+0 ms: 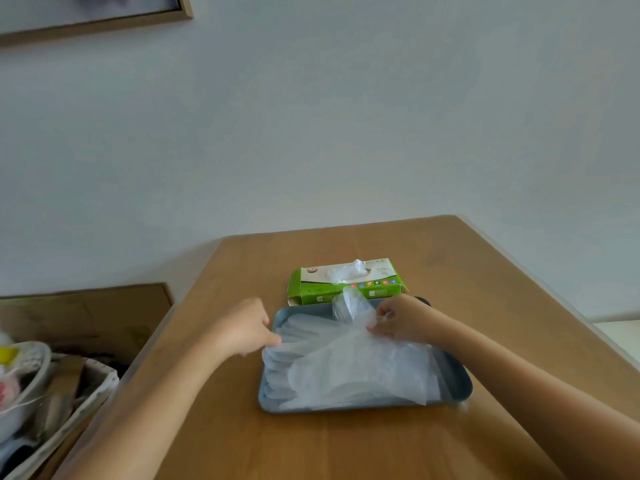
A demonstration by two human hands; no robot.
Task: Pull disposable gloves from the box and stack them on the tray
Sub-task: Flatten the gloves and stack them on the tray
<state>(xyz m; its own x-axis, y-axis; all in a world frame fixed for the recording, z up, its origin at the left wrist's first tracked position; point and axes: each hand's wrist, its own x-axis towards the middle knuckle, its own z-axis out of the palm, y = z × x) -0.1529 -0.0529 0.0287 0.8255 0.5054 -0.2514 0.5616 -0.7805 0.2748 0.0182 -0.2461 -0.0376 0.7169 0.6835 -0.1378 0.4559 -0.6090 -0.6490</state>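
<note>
1. Now a glove is laid on the tray pile: right hand pinches its top, left hand seemingly pinches its edge, though blurred.
2. Next, let go flat; box sits just behind.

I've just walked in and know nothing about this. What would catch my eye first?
Two bare hands meet over a blue-grey tray on the wooden table: the left hand and right hand each pinch one thin clear glove, holding it over a pile of gloves in the tray. Just behind the tray sits a bright green box with another glove poking out of its top.
</note>
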